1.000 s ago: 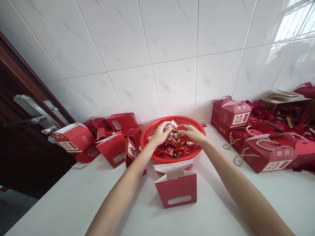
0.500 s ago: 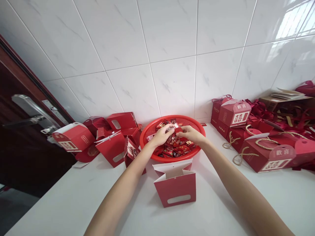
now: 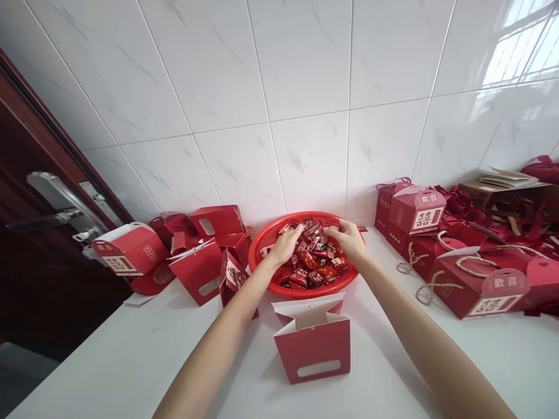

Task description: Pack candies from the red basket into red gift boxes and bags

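A red plastic basket (image 3: 286, 291) full of small wrapped candies (image 3: 321, 269) stands against the tiled wall. My left hand (image 3: 287, 244) is over its left part, fingers apart and touching the candies, with nothing seen in its grasp. My right hand (image 3: 348, 237) reaches over the right rim, its thumb and fingers spread beside the candies. In front of the basket, between my forearms, an open red paper box (image 3: 314, 349) stands upright, its top flaps apart and an oval window on its front.
Several red boxes (image 3: 196, 270) stand at the left, near a dark door with a metal handle (image 3: 65, 198). At the right are more boxes with rope handles (image 3: 480, 285), red ribbons (image 3: 463, 203) and a cardboard box (image 3: 506, 192).
My hands have moved apart over the basket; they were close together among the candies. The view has tilted up slightly.
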{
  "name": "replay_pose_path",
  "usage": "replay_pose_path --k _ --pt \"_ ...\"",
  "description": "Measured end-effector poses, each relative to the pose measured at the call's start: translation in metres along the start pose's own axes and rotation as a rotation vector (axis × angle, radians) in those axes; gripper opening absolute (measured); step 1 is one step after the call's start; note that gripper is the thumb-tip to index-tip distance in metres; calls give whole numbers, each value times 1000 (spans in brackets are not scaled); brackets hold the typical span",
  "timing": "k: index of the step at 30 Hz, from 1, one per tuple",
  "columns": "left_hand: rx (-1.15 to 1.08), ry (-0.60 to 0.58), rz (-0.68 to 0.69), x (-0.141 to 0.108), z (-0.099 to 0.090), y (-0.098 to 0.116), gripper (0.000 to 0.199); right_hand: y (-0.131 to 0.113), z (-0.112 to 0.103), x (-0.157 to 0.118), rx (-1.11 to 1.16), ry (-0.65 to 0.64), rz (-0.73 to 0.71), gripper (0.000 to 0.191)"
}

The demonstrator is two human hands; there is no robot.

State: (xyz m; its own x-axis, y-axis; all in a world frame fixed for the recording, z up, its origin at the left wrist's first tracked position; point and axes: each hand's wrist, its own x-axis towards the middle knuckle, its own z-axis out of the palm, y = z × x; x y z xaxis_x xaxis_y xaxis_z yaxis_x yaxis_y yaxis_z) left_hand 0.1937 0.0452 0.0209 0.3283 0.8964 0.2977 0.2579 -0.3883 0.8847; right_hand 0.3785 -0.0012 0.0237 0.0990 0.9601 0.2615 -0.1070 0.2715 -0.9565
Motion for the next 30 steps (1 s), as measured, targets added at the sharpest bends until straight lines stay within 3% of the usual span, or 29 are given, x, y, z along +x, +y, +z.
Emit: replay_pose_path --k 5,10,16,20,27,30 --pt "-138 -123 -3 -3 0 7 51 -1 1 0 10 -27 -79 26" --pt "-297 -142 -31 -5 -1 13 40 -2 2 0 18 -19 -91 22" --pt "-340 -75 -17 -4 -2 9 43 -2 0 2 129 -51 143 23" --pt "-271 -99 11 -3 -2 7 37 -2 -2 5 204 -56 248 27" --pt "-110 -146 87 -4 0 7 24 -7 -3 -2 79 -317 302 35" --pt "-86 -139 116 -4 0 7 22 -7 -2 -3 84 -383 310 30"
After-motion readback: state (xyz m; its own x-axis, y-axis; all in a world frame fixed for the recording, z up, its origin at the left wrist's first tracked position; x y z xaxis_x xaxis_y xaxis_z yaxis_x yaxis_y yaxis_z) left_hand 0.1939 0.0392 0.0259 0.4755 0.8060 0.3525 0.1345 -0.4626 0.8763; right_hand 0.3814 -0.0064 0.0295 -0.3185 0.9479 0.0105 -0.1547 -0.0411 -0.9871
